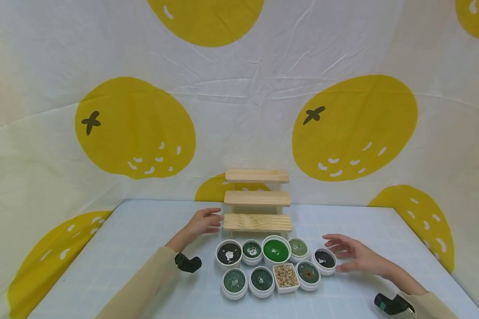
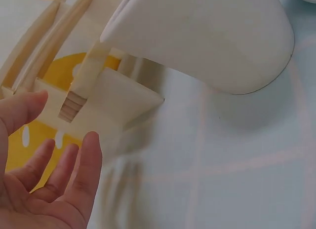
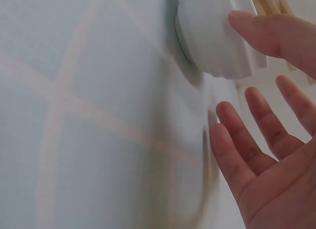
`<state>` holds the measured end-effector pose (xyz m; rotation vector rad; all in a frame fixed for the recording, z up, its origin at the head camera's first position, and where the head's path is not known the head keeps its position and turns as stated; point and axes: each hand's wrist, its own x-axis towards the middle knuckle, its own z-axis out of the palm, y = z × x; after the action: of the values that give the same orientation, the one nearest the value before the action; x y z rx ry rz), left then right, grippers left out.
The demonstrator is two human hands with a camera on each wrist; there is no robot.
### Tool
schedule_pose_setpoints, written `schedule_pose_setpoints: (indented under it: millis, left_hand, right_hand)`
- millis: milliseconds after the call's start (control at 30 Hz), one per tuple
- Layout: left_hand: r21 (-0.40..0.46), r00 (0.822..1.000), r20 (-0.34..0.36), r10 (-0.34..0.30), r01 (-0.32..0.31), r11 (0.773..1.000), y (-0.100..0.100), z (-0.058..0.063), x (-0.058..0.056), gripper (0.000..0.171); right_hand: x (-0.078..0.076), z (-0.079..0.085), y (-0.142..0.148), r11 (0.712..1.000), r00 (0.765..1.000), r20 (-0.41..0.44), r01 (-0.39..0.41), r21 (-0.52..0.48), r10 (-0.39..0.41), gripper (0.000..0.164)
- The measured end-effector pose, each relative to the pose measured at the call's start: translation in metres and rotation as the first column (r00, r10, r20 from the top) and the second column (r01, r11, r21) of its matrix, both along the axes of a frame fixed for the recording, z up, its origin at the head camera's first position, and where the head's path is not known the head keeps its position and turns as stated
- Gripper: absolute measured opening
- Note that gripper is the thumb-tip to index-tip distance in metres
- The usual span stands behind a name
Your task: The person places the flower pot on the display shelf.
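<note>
My left hand (image 1: pixel 201 223) hovers beside the left end of a stepped wooden rack (image 1: pixel 257 223), its fingers spread and loosely bent. In the left wrist view the rack's lowest board (image 2: pixel 76 98) lies just past the thumb and fingertips, with a large white cup (image 2: pixel 212 41) close by. At the right, my right hand (image 1: pixel 355 257) is held with parted fingers around the outer side of a small white pot with dark contents (image 1: pixel 324 258). The right wrist view has the thumb overlapping that ribbed pot (image 3: pixel 212 36), the other fingers apart from it. Neither hand grips anything.
Several more white pots stand in two rows before the rack, among them a bright green one (image 1: pixel 276 250) and a square dish of tan bits (image 1: pixel 286 277). They sit on a pale checked tablecloth (image 1: pixel 143 252). A fruit-print curtain (image 1: pixel 239 119) hangs behind.
</note>
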<state>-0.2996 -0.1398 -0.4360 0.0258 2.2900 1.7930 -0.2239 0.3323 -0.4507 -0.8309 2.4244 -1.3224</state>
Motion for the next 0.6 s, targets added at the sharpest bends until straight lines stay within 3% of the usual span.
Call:
schedule_pose_setpoints:
  millis: [167,400,600]
  left_hand:
    - [0.041,0.999,0.038,0.001,-0.003,0.999,0.002,-0.006,-0.004,0.053]
    - [-0.01,0.999,0.036,-0.015,0.016,1.0,0.011,-0.01,-0.006,0.05]
    - [0.007,0.995,0.092,0.044,-0.045,0.999,0.015,-0.008,-0.006,0.049]
  right_hand:
    - [0.003,-0.001,-0.002,1.0,1.0,0.005,-0.006,-0.011,0.006,0.075]
    - [0.003,-0.003,-0.004,1.0,0.999,0.044,-0.013,-0.028,0.014,0.075]
    - [0.002,-0.006,-0.004,0.999,0.996,0.081,-0.027,-0.047,0.031,0.075]
